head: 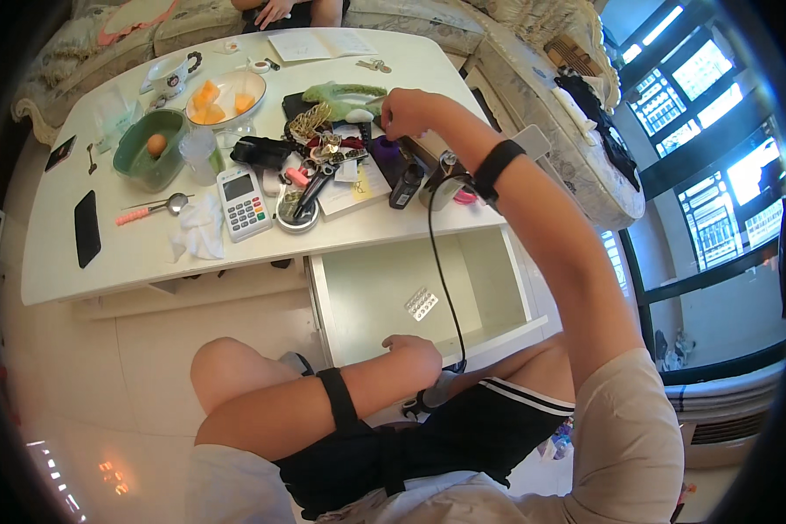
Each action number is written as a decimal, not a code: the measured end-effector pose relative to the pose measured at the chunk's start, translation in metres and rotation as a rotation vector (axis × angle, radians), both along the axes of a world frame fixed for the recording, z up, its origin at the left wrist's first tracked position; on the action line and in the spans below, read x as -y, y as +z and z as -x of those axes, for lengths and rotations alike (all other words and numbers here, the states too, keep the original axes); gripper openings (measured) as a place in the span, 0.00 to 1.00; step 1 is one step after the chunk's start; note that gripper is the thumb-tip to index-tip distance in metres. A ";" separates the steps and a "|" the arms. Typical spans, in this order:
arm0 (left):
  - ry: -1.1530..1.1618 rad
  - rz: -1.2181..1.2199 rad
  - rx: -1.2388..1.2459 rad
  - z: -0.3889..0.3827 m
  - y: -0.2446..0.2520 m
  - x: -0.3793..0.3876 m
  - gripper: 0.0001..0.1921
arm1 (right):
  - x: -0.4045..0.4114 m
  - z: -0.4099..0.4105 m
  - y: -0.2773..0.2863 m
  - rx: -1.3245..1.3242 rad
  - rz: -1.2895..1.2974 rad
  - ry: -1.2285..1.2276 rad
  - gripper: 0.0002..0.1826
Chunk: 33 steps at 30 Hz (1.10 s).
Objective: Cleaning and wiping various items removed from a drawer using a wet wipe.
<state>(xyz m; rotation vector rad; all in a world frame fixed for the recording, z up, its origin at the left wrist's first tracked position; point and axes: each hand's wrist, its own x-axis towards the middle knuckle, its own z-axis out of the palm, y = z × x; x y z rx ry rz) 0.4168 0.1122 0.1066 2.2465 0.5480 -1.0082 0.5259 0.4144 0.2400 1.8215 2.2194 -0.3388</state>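
Note:
My right hand [409,112] reaches over the table, its fingers curled at the right end of a green plush band [344,98]; whether they grip it is unclear. Just below that hand is a purple object [386,150], beside a small black bottle [407,187]. A heap of chains and jewellery [321,134] lies to the left. My left hand [414,352] is bent at the front of an open drawer [367,281], its fingers mostly hidden. Inside the drawer lies a blister pack of pills [421,304].
A card payment terminal [243,204], a white tissue [200,226], a green plastic basin [149,150] holding an egg [156,145], and a bowl of orange fruit pieces [226,98] stand left. A black cable [440,262] hangs from my right wrist across the drawer. Another person's hand [274,13] is beyond the table.

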 end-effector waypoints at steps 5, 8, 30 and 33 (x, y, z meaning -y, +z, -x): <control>-0.024 -0.122 0.054 0.006 0.001 0.006 0.15 | -0.002 0.012 -0.015 0.061 0.106 -0.104 0.21; 0.030 -0.133 0.082 0.006 -0.005 0.007 0.16 | 0.002 0.013 -0.014 -0.017 0.046 -0.066 0.24; -0.010 -0.099 0.069 0.011 0.000 0.003 0.16 | 0.170 -0.002 0.026 -0.687 0.586 0.295 0.16; -0.037 -0.091 0.021 0.010 0.001 0.007 0.16 | 0.188 -0.019 -0.059 -0.348 0.983 0.082 0.18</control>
